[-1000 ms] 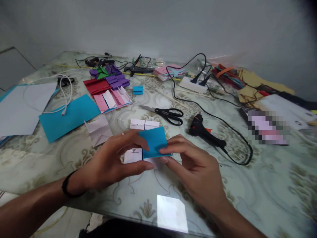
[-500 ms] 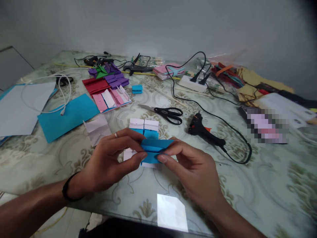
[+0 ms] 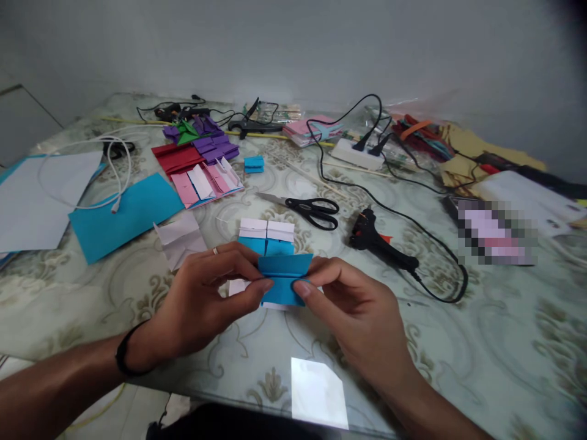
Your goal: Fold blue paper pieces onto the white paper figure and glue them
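A folded piece of blue paper point(image 3: 283, 289) is held up at the centre, creased across its middle. My left hand point(image 3: 206, 293) pinches its left end between thumb and fingers, with a ring and a black wristband on that arm. On the right end my right hand point(image 3: 362, 305) has its thumb in front and its fingers behind. Beyond and partly beneath the held piece lie folded white and blue papers point(image 3: 267, 230), partly hidden by it. A crumpled white paper point(image 3: 181, 239) rests just behind my left hand.
Black-handled scissors point(image 3: 312, 211) and a black glue gun point(image 3: 383, 244) with a looping cord lie beyond my hands. Blue sheet point(image 3: 126, 214), white cable and folded coloured papers point(image 3: 178, 159) are at left. A power strip point(image 3: 358, 155) and a phone point(image 3: 490, 232) are at right.
The blue piece has tilted and its fold has opened wider, so more of its lower face shows. Both hands keep their pinch with slight finger shifts.
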Motion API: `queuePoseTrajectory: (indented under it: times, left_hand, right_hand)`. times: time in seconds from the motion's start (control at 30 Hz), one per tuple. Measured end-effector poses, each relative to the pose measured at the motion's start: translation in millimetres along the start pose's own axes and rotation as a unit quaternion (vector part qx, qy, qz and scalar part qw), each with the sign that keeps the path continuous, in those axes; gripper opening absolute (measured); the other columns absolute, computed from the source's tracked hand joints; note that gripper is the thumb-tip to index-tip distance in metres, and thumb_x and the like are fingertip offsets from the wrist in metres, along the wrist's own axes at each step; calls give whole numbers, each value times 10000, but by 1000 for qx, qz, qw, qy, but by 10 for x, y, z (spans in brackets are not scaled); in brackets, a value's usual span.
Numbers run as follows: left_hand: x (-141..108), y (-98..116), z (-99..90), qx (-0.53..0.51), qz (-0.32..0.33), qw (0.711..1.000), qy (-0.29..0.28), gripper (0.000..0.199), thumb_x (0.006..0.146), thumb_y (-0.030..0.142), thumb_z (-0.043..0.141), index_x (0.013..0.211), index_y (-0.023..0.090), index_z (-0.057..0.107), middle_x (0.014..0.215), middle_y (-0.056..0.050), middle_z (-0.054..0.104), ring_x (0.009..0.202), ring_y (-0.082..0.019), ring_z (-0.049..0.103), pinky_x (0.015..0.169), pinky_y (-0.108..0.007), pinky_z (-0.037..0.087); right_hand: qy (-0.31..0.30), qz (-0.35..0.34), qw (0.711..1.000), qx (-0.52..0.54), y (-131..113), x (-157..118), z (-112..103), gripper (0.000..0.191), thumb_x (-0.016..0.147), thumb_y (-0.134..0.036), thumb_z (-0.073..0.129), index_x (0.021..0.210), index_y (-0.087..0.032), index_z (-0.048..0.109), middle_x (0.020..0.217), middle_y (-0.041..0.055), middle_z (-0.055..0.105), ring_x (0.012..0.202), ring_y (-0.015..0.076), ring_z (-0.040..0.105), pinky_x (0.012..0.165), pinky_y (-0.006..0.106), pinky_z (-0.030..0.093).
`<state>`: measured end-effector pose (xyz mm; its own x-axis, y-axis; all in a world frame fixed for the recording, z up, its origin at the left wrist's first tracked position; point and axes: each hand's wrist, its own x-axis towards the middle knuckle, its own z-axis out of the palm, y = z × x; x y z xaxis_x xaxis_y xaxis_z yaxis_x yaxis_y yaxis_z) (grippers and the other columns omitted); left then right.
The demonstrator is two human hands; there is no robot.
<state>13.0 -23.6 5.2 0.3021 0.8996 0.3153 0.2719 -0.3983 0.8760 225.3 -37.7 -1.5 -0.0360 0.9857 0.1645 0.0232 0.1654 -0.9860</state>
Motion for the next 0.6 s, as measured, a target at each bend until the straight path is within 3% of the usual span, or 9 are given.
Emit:
queuePoseTrajectory:
  times: [0.1,0.37,0.5,0.6]
  left_hand:
    - [-3,16,2,-9,-6,1000,-4,175,929,284,778,781,220,710,850,-14,743,787,-162,701,689,-280,557]
    - [-36,35,40,-74,-49,996,10,207,898,245,795,793,197,623,962,-41,755,852,-164,731,725,-265,624]
    - [-13,44,43,-130,-100,986,13,223,875,237,816,978,213,620,975,-30,765,814,-156,751,705,-251,637]
    - [22,51,24,-165,-166,971,-48,289,911,301,787,1148,230,638,983,-35,787,773,-159,749,614,-224,588]
  right_hand:
    - [8,2,1000,5,6,5,-3,173,825,-214,819,722,-224,680,788,-10,730,731,141,676,661,251,547]
    - [3,-2,1000,0,-24,9,-9,180,811,-180,816,715,-226,672,744,-18,705,673,126,652,600,229,530]
    - [6,0,1000,-4,-23,3,-15,174,812,-180,815,719,-226,674,777,-6,719,701,139,672,615,242,545]
    - [0,-6,1000,-16,-14,-7,-20,164,817,-180,818,737,-227,684,815,4,744,740,153,695,662,264,568]
